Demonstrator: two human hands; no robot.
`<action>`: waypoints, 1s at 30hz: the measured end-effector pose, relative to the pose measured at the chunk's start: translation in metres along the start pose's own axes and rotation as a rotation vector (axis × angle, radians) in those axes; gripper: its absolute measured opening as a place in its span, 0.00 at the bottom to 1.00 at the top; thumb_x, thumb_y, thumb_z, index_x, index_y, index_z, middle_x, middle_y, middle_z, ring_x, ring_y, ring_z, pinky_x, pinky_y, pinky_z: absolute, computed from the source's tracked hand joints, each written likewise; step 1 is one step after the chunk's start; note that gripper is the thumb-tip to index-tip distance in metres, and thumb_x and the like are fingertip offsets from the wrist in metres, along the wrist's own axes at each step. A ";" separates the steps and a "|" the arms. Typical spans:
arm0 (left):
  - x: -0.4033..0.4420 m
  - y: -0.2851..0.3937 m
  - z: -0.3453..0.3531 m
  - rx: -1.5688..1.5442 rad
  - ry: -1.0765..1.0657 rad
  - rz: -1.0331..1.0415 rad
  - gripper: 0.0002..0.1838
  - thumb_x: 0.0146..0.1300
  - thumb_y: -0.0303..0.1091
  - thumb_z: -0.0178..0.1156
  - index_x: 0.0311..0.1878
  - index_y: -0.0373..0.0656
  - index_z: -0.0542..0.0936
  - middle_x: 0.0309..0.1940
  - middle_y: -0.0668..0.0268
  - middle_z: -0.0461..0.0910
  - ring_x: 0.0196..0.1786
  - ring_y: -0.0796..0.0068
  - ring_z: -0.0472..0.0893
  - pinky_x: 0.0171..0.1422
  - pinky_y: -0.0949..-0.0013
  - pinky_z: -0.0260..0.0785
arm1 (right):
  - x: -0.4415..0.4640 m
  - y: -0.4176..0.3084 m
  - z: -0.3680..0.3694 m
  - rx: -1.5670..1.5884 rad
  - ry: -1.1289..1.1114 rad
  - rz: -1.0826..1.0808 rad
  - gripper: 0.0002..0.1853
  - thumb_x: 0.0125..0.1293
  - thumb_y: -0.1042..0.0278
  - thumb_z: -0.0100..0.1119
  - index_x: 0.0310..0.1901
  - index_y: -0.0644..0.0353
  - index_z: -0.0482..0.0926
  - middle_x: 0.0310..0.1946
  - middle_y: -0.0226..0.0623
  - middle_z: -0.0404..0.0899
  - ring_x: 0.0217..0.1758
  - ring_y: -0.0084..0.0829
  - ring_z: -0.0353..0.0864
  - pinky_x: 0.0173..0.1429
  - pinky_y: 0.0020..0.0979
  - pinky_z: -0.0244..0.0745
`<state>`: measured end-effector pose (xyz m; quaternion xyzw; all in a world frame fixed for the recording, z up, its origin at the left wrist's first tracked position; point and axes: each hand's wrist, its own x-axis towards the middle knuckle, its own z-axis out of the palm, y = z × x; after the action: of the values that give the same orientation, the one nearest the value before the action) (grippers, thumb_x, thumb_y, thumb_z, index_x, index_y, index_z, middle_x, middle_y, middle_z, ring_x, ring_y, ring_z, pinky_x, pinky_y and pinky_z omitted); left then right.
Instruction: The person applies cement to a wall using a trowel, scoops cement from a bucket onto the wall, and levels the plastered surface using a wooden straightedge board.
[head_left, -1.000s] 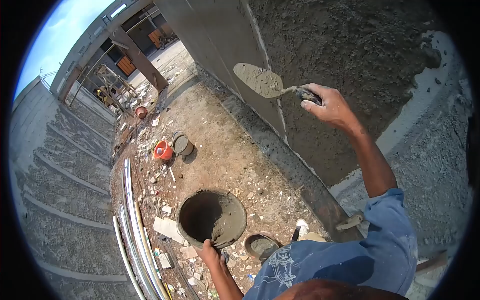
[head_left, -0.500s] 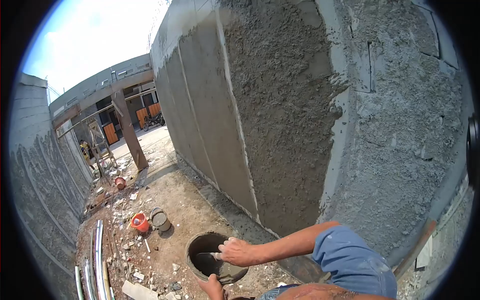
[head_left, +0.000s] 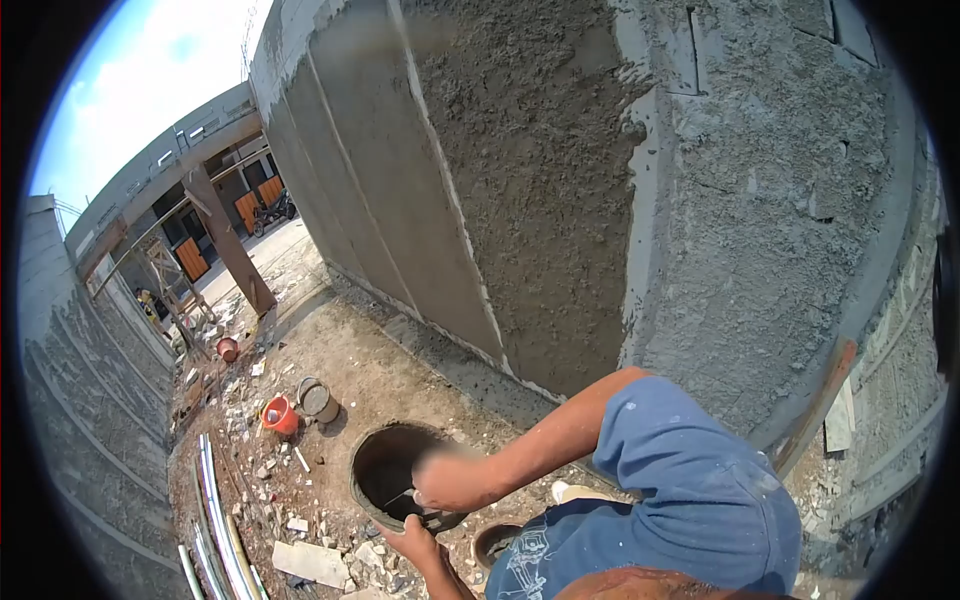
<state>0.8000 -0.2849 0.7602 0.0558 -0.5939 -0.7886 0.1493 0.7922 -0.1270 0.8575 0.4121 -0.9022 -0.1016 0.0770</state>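
Observation:
A mortar-crusted bucket point(head_left: 380, 458) stands low in the middle of the head view, its mouth toward me. My right hand point(head_left: 447, 482), partly blurred, reaches inside, closed around the handle of what looks like a trowel point(head_left: 405, 494). Only a thin bit of the tool shows; the rest is hidden by the fingers and the dark inside. On the near side, my left hand point(head_left: 412, 543) grips the bucket's rim, thumb up at the edge. Beside the bucket rises the wall with rough wet mortar point(head_left: 540, 210).
An orange bucket point(head_left: 281, 416) and a grey bucket point(head_left: 318, 402) stand farther off on rubble-strewn ground. Long metal profiles point(head_left: 215, 515) lie at left. A round container point(head_left: 490, 545) sits near my knee. A wooden plank point(head_left: 820, 405) leans at right; a post point(head_left: 230, 240) stands behind.
My right hand has moved deeper into the bucket with the trowel, and its mouth now looks darker. The left hand stays at the rim. The view has shifted, showing more of my legs.

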 end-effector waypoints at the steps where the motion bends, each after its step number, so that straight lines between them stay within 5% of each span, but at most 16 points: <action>1: 0.008 -0.010 -0.008 0.015 -0.034 0.016 0.45 0.45 0.14 0.49 0.74 0.29 0.55 0.64 0.50 0.68 0.60 0.61 0.73 0.69 0.66 0.61 | 0.003 0.011 -0.005 0.003 0.025 0.002 0.07 0.60 0.62 0.54 0.34 0.53 0.80 0.30 0.33 0.78 0.36 0.33 0.80 0.39 0.36 0.69; 4: 0.008 0.008 0.010 0.137 0.073 0.039 0.42 0.47 0.15 0.48 0.73 0.29 0.57 0.63 0.51 0.69 0.59 0.62 0.73 0.68 0.66 0.62 | 0.031 0.069 0.022 -0.133 0.158 0.214 0.14 0.61 0.65 0.54 0.46 0.60 0.80 0.30 0.38 0.80 0.34 0.36 0.83 0.36 0.36 0.71; 6: 0.022 0.007 0.023 0.103 0.049 0.067 0.40 0.48 0.16 0.48 0.72 0.30 0.59 0.61 0.53 0.71 0.55 0.64 0.75 0.64 0.68 0.66 | 0.039 0.097 0.065 0.100 0.053 0.329 0.09 0.57 0.65 0.60 0.34 0.60 0.84 0.28 0.42 0.85 0.34 0.37 0.87 0.37 0.38 0.77; 11: 0.076 -0.014 0.065 0.183 0.105 -0.012 0.35 0.53 0.18 0.52 0.69 0.31 0.62 0.55 0.59 0.74 0.49 0.70 0.75 0.59 0.72 0.67 | 0.033 0.149 0.070 0.358 -0.218 0.240 0.08 0.52 0.67 0.62 0.34 0.57 0.86 0.28 0.44 0.85 0.37 0.42 0.87 0.39 0.38 0.80; 13: 0.105 -0.038 0.074 0.206 0.062 -0.059 0.34 0.54 0.19 0.53 0.68 0.31 0.63 0.55 0.59 0.74 0.52 0.71 0.74 0.60 0.72 0.66 | 0.043 0.195 0.106 0.437 0.022 0.322 0.14 0.60 0.72 0.56 0.48 0.56 0.82 0.25 0.45 0.82 0.32 0.44 0.86 0.34 0.45 0.79; 14: 0.117 -0.038 0.093 0.156 0.049 -0.094 0.34 0.54 0.19 0.53 0.68 0.31 0.62 0.56 0.59 0.74 0.53 0.71 0.74 0.61 0.72 0.66 | 0.056 0.209 0.108 0.377 0.032 0.426 0.10 0.59 0.68 0.59 0.42 0.56 0.82 0.32 0.41 0.83 0.37 0.40 0.87 0.37 0.38 0.80; 17: 0.154 -0.061 0.135 0.289 0.116 -0.146 0.34 0.54 0.19 0.53 0.68 0.32 0.62 0.56 0.60 0.73 0.52 0.72 0.75 0.60 0.71 0.67 | 0.070 0.225 0.143 0.382 0.108 0.182 0.10 0.61 0.70 0.56 0.43 0.59 0.80 0.33 0.40 0.82 0.38 0.38 0.86 0.38 0.36 0.78; 18: 0.167 -0.056 0.152 0.303 0.132 -0.179 0.30 0.52 0.18 0.53 0.63 0.36 0.68 0.47 0.63 0.76 0.44 0.75 0.76 0.50 0.72 0.70 | 0.069 0.237 0.139 0.404 0.057 0.063 0.09 0.60 0.70 0.56 0.41 0.61 0.80 0.32 0.40 0.82 0.39 0.37 0.85 0.39 0.35 0.77; 22: 0.197 -0.068 0.179 0.375 0.086 -0.095 0.29 0.52 0.18 0.53 0.62 0.36 0.68 0.46 0.64 0.76 0.42 0.76 0.76 0.47 0.73 0.71 | 0.094 0.319 0.146 0.307 0.133 0.155 0.10 0.59 0.70 0.57 0.42 0.59 0.81 0.33 0.38 0.82 0.40 0.37 0.86 0.39 0.35 0.77; 26: 0.226 -0.067 0.204 0.330 0.046 -0.132 0.33 0.54 0.18 0.52 0.67 0.34 0.64 0.53 0.60 0.75 0.49 0.73 0.76 0.58 0.73 0.67 | 0.092 0.350 0.170 0.351 -0.159 0.198 0.13 0.57 0.72 0.58 0.45 0.58 0.81 0.32 0.38 0.82 0.41 0.39 0.86 0.41 0.39 0.79; 30: 0.258 -0.056 0.219 0.229 -0.042 -0.138 0.32 0.55 0.20 0.53 0.67 0.33 0.64 0.52 0.60 0.75 0.49 0.72 0.75 0.57 0.71 0.68 | 0.068 0.387 0.162 0.407 0.004 0.384 0.22 0.58 0.73 0.57 0.57 0.49 0.78 0.31 0.47 0.82 0.39 0.46 0.85 0.42 0.42 0.80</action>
<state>0.4876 -0.1467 0.7929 0.0966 -0.6777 -0.7251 0.0750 0.4304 0.0883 0.8002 0.2407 -0.9654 0.0993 0.0123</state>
